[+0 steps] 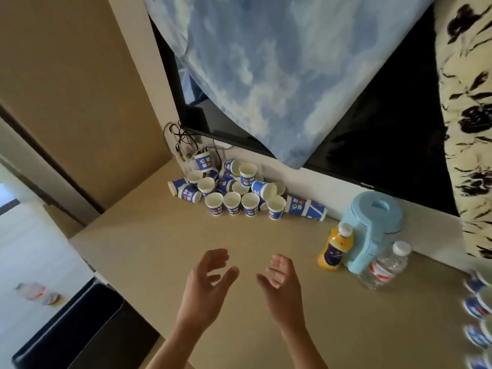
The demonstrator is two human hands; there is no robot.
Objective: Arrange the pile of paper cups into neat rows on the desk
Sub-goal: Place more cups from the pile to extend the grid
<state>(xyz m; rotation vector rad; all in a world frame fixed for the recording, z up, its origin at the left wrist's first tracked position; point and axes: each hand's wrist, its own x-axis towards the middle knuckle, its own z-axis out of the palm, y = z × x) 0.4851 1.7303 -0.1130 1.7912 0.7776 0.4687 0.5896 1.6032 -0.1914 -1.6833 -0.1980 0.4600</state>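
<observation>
Both hands are up over the near part of the counter (149, 243) on my feed, holding nothing. L hand (206, 282): fingers spread & loosely curved, palm turned inward, thumb toward the R hand (282, 284). R hand: much the same, fingers relaxed & a bit curled, palm facing the L one. They're near each other, not touching, w/ bare counter showing between. Neither touches a cup.

Cups (234, 189): blue w/ white insides, heaped at the back of the counter against the wall below the TV (378, 145), well apart from both hands. At the heap's front edge, four stand upright, mouths up, side by side in a rough line. Behind them it's a jumble: some upright, some on their sides, some on top of others. At the R end a couple lie on their sides, pointing toward the jug (372, 219).

Jug is pale blue w/ lid, at the R back of the counter. Juice bottle (336, 247) stands just beside it on the L; can't tell if they touch. Water bottle (386, 267), clear w/ white cap, is by the jug's handle. Edge cups (476, 307) at far R are too blurred to count. Blue-white cloth (266, 62) hangs over the TV. Cables (183, 142) sit in the corner behind the heap's L end.
</observation>
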